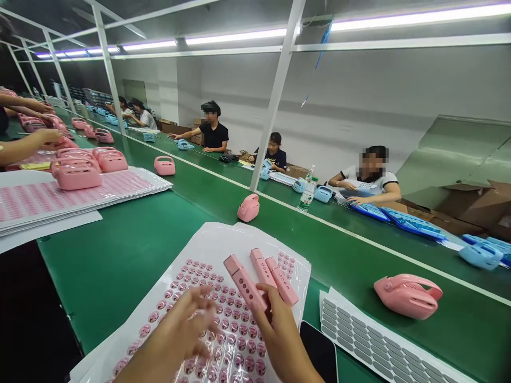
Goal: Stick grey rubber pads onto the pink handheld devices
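Observation:
My right hand (281,335) grips three long pink plastic bars (260,276) fanned out over a sheet of round pink stickers (223,319) lying on white backing at the near edge of the green belt. Over that sheet hovers my left hand (187,324), blurred, fingers spread and holding nothing that I can make out. A black phone (319,351) lies just right of my right wrist.
A sheet of grey oval pads (379,346) lies at right, with a pink device shell (407,295) beyond it. Another pink shell (248,207) sits mid-belt. Sticker sheets and pink shells (77,173) are stacked at left. People work across the belt (131,255), near a water bottle (306,194).

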`<action>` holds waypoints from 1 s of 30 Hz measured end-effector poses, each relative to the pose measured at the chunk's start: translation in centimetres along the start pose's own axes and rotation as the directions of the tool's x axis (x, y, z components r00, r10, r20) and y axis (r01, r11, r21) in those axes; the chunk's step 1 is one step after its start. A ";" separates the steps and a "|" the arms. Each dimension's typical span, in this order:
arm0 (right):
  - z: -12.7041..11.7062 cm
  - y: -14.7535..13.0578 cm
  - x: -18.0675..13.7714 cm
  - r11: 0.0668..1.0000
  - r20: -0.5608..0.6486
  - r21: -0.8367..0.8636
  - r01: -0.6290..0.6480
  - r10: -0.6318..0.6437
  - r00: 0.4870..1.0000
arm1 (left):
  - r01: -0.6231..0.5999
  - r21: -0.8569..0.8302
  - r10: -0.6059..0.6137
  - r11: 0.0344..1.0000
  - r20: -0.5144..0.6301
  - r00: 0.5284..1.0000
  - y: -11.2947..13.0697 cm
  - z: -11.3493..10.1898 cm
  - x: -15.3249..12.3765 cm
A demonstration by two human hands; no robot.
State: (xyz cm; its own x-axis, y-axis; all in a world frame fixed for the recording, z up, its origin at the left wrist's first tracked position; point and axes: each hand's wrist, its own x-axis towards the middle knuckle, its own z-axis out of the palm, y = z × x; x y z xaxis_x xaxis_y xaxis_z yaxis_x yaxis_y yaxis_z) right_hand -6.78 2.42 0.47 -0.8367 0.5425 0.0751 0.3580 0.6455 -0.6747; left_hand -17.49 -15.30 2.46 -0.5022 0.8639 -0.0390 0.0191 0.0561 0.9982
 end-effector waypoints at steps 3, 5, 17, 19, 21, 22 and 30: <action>0.6 -1.6 -0.6 0.986 0.107 0.116 0.118 -0.130 0.986 | 0.230 -0.605 -0.349 0.762 -0.085 0.933 0.3 1.8 3.5; 1.3 -1.8 -0.3 0.975 0.151 0.154 0.162 -0.186 0.971 | 0.242 -0.767 -0.485 0.594 -0.102 0.868 -0.3 2.8 4.9; 3.6 0.3 5.1 0.989 0.020 0.146 -0.036 0.033 0.999 | 0.140 -0.775 -0.476 0.616 -0.225 0.850 -3.0 2.2 4.4; 3.6 0.1 5.3 0.986 0.025 0.156 -0.053 0.050 0.998 | 0.130 -0.779 -0.447 0.614 -0.207 0.870 -3.2 2.3 4.3; 3.4 0.0 5.5 0.980 0.054 0.179 -0.087 0.079 0.995 | 0.131 -0.781 -0.434 0.611 -0.191 0.880 -3.3 2.3 4.3; 3.3 0.0 5.6 0.975 0.077 0.195 -0.107 0.094 0.993 | 0.137 -0.782 -0.431 0.608 -0.180 0.884 -3.3 2.4 4.3; 3.4 0.2 7.4 0.908 0.230 0.322 -0.266 0.198 0.953 | 0.186 -0.628 -0.328 0.756 -0.117 0.937 -2.4 2.9 4.0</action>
State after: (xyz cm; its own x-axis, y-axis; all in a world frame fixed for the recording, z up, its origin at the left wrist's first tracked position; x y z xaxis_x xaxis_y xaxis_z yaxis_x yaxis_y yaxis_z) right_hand -14.30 4.76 -1.56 -0.8217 0.5212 -0.2306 0.4145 0.2688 -0.8695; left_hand -17.06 -10.55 -0.24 -0.5781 0.7328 -0.3588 -0.6218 -0.1110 0.7753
